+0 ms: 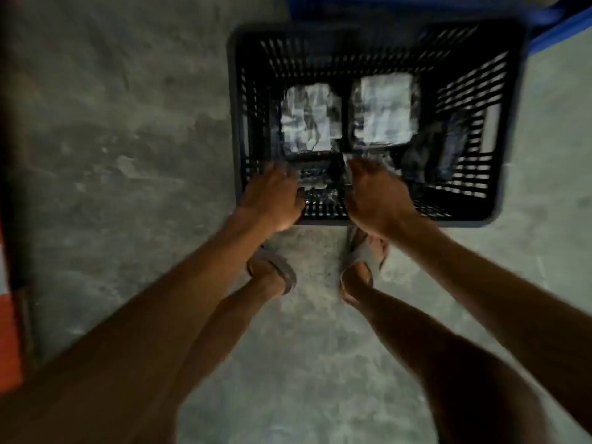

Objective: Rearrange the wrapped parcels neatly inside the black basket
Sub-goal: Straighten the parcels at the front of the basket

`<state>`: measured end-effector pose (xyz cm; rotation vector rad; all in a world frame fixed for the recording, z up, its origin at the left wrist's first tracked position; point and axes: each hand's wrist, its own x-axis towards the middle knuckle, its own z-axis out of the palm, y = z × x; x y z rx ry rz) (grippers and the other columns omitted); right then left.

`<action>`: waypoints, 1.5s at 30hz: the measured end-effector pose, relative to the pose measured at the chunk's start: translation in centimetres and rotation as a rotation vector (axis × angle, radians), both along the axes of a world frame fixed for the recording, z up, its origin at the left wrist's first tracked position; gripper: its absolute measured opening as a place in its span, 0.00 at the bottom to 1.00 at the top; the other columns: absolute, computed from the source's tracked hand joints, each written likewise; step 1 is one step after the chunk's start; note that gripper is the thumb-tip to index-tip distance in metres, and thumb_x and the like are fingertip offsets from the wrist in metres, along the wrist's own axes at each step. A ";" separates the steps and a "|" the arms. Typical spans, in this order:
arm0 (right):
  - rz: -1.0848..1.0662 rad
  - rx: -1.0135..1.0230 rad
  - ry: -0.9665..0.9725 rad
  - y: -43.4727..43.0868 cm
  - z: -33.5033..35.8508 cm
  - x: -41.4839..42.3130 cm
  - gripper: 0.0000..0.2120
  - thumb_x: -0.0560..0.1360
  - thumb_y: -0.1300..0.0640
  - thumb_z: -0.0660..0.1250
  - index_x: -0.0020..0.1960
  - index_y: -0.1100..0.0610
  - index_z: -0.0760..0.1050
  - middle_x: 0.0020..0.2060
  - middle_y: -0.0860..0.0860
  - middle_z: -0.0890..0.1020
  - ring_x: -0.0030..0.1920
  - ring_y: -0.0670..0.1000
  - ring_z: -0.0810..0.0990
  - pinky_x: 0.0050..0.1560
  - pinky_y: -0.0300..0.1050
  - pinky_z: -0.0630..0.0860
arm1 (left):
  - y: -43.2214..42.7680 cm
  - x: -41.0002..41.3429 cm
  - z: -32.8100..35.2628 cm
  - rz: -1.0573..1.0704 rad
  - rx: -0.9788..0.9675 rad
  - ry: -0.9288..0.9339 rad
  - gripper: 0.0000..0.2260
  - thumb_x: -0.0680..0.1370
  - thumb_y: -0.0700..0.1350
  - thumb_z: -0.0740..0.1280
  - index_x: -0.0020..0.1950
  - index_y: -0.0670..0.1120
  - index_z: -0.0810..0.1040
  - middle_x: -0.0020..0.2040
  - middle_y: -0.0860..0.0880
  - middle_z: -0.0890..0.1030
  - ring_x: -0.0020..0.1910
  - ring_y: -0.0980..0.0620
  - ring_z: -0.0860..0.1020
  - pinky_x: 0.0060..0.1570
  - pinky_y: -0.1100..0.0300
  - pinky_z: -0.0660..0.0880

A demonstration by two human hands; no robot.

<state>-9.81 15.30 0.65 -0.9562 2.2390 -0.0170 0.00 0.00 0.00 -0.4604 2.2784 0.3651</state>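
The black slatted basket [378, 43] stands on the concrete floor in front of me. Two foil-wrapped parcels lie flat side by side inside: the left parcel [309, 121] and the right parcel [384, 110]. A dark parcel [432, 152] leans against the right wall. A third wrapped parcel [317, 184] sits at the near wall, between my hands. My left hand [272, 200] and my right hand [374, 197] reach over the near rim and grip its two ends. The frame is blurred by motion.
A blue crate [448, 8] stands behind the basket at the top right. An orange and dark upright object [9, 219] runs down the left edge. My feet in grey sandals [365, 257] stand just before the basket on the grey floor [128, 123].
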 end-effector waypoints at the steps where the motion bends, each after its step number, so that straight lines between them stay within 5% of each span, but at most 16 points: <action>1: 0.077 0.003 0.050 -1.2 -3.5 -0.4 0.31 0.77 0.56 0.65 0.77 0.64 0.60 0.75 0.62 0.67 0.74 0.62 0.67 0.71 0.56 0.70 | -0.9 -0.8 -3.5 -0.011 -0.043 -0.015 0.30 0.78 0.54 0.61 0.77 0.40 0.63 0.78 0.39 0.61 0.78 0.39 0.59 0.74 0.45 0.63; 5: 0.267 0.078 0.231 -5.9 -15.2 -3.3 0.36 0.81 0.59 0.55 0.78 0.69 0.38 0.79 0.67 0.40 0.80 0.65 0.39 0.80 0.58 0.47 | -4.7 -4.6 -15.1 -0.205 -0.372 -0.081 0.43 0.78 0.59 0.60 0.81 0.37 0.42 0.81 0.37 0.43 0.81 0.39 0.42 0.78 0.44 0.48; 9: 0.473 0.150 0.304 -8.5 -21.5 -3.9 0.37 0.82 0.55 0.53 0.77 0.71 0.33 0.78 0.68 0.36 0.78 0.68 0.35 0.79 0.60 0.43 | -6.3 -5.9 -21.8 -0.338 -0.445 -0.176 0.49 0.76 0.66 0.58 0.79 0.38 0.33 0.80 0.39 0.35 0.80 0.40 0.37 0.79 0.44 0.46; 15: 0.463 0.263 0.329 -10.0 -26.0 -3.0 0.35 0.85 0.49 0.43 0.75 0.72 0.31 0.76 0.70 0.34 0.77 0.70 0.35 0.78 0.63 0.48 | -5.8 -6.7 -26.9 -0.307 -0.511 -0.210 0.38 0.83 0.57 0.53 0.79 0.41 0.32 0.80 0.42 0.34 0.81 0.41 0.40 0.77 0.46 0.54; 22: 0.551 0.104 0.464 -9.3 -26.9 -2.8 0.28 0.85 0.59 0.46 0.73 0.80 0.44 0.73 0.80 0.49 0.73 0.82 0.46 0.73 0.75 0.51 | -4.3 -6.3 -27.1 -0.292 -0.594 -0.145 0.33 0.84 0.54 0.46 0.79 0.36 0.34 0.80 0.38 0.36 0.80 0.37 0.38 0.78 0.45 0.48; 25: 0.566 0.096 0.565 -8.1 -23.5 -3.6 0.29 0.79 0.48 0.62 0.68 0.71 0.72 0.64 0.73 0.76 0.69 0.70 0.73 0.62 0.58 0.76 | -3.6 -5.6 -24.0 -0.302 -0.467 -0.111 0.35 0.83 0.50 0.54 0.78 0.33 0.38 0.80 0.35 0.38 0.79 0.35 0.38 0.79 0.46 0.45; 26: 0.573 0.108 0.609 -8.0 -23.0 -4.3 0.30 0.78 0.48 0.64 0.69 0.70 0.72 0.64 0.73 0.76 0.69 0.68 0.74 0.59 0.56 0.79 | -4.0 -5.6 -23.0 -0.289 -0.431 -0.095 0.38 0.82 0.49 0.57 0.78 0.31 0.38 0.80 0.33 0.37 0.79 0.35 0.39 0.79 0.46 0.46; 28: 0.600 0.063 0.387 -7.9 -23.2 -5.7 0.35 0.82 0.51 0.60 0.77 0.73 0.52 0.74 0.76 0.58 0.76 0.71 0.59 0.70 0.60 0.68 | -4.7 -5.4 -20.9 -0.240 -0.315 -0.072 0.41 0.80 0.49 0.62 0.79 0.31 0.38 0.80 0.33 0.38 0.80 0.35 0.41 0.79 0.46 0.51; 29: 0.570 0.045 0.214 -7.8 -22.4 -6.7 0.36 0.82 0.50 0.60 0.78 0.72 0.50 0.76 0.73 0.58 0.76 0.69 0.60 0.73 0.58 0.66 | -5.1 -5.4 -19.9 -0.179 -0.231 -0.020 0.41 0.80 0.48 0.63 0.80 0.33 0.41 0.80 0.34 0.42 0.80 0.35 0.46 0.78 0.47 0.55; 31: 0.481 -0.125 0.050 -7.9 -19.8 -8.9 0.26 0.81 0.51 0.63 0.72 0.65 0.64 0.64 0.66 0.77 0.62 0.61 0.78 0.62 0.51 0.75 | -5.9 -5.4 -17.2 -0.089 -0.127 0.183 0.32 0.78 0.47 0.64 0.78 0.37 0.57 0.77 0.36 0.62 0.74 0.38 0.65 0.71 0.50 0.67; 33: 0.395 -0.300 -0.095 -8.0 -16.9 -10.9 0.15 0.80 0.52 0.65 0.62 0.60 0.74 0.50 0.58 0.84 0.47 0.57 0.82 0.50 0.48 0.77 | -7.5 -6.2 -14.0 0.007 -0.049 0.372 0.19 0.79 0.48 0.63 0.65 0.38 0.74 0.63 0.39 0.78 0.60 0.41 0.78 0.59 0.51 0.76; 36: 0.057 -0.446 -0.439 -7.6 -14.1 -13.0 0.17 0.80 0.46 0.64 0.59 0.59 0.79 0.53 0.60 0.85 0.51 0.63 0.82 0.55 0.58 0.78 | -10.0 -7.2 -9.7 0.317 0.188 0.562 0.18 0.82 0.52 0.58 0.41 0.45 0.79 0.42 0.44 0.80 0.45 0.46 0.79 0.47 0.56 0.72; 37: -0.076 -0.486 -0.545 -7.7 -13.4 -13.7 0.19 0.79 0.45 0.64 0.57 0.60 0.79 0.53 0.60 0.85 0.51 0.63 0.81 0.54 0.58 0.77 | -10.3 -7.2 -9.0 0.462 0.323 0.605 0.18 0.81 0.56 0.57 0.40 0.50 0.80 0.40 0.48 0.81 0.44 0.50 0.78 0.49 0.58 0.71; 40: -0.484 -0.517 -0.699 -8.7 -13.3 -14.5 0.18 0.80 0.43 0.60 0.53 0.57 0.78 0.45 0.58 0.83 0.45 0.58 0.81 0.49 0.54 0.78 | -10.2 -6.6 -8.8 0.753 0.631 0.565 0.23 0.74 0.65 0.64 0.53 0.48 0.85 0.49 0.50 0.88 0.51 0.50 0.84 0.58 0.52 0.77; 43: -0.732 -0.449 -0.728 -9.0 -14.6 -14.3 0.22 0.79 0.37 0.58 0.50 0.55 0.79 0.45 0.54 0.85 0.43 0.54 0.84 0.47 0.51 0.80 | -9.5 -6.4 -9.9 0.835 0.663 0.529 0.25 0.73 0.55 0.73 0.63 0.39 0.80 0.56 0.42 0.86 0.57 0.43 0.84 0.61 0.47 0.78; 45: -0.738 -0.495 -0.767 -9.0 -15.4 -13.6 0.24 0.74 0.34 0.65 0.52 0.55 0.82 0.49 0.54 0.88 0.48 0.55 0.87 0.50 0.51 0.83 | -9.2 -7.1 -10.9 0.958 0.654 0.517 0.25 0.75 0.50 0.72 0.67 0.39 0.73 0.61 0.42 0.82 0.58 0.44 0.82 0.54 0.50 0.80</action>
